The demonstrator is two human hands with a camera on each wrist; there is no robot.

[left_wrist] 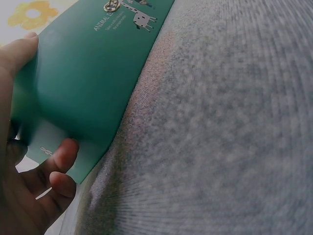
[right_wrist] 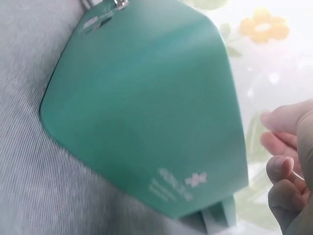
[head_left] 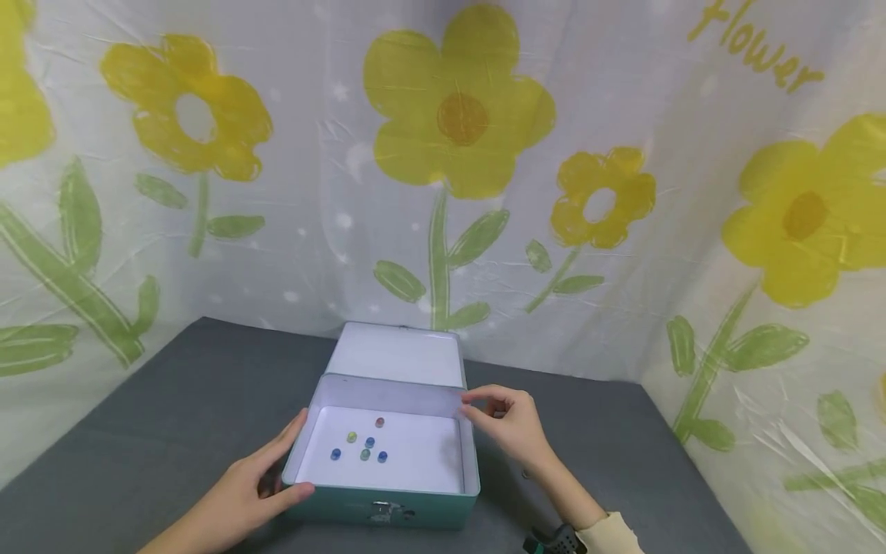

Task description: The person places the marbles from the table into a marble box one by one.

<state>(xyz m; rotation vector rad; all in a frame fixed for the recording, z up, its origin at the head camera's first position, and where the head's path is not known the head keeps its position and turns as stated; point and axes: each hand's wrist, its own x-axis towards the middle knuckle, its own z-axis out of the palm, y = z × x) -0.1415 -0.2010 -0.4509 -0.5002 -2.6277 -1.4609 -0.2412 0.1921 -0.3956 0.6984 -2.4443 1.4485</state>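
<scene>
We see the bench (head_left: 173, 423) running out of frame at the bottom, with the green box (head_left: 332, 504) on it, lid (head_left: 394, 354) back. The left hand's (head_left: 242, 488) fingers grip the box's front-left corner, partly hidden. The right hand's (head_left: 512, 423) fingers nearly meet by the back-right rim; we can't tell if they're pinching anything. Inside: six beads (head_left: 370, 442), too tiny to make out properly.

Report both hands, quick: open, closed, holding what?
Left hand: holding the green box by its left side.
Right hand: open, fingers loosely bent near the box's right rim, nothing visible in its grasp.
</scene>
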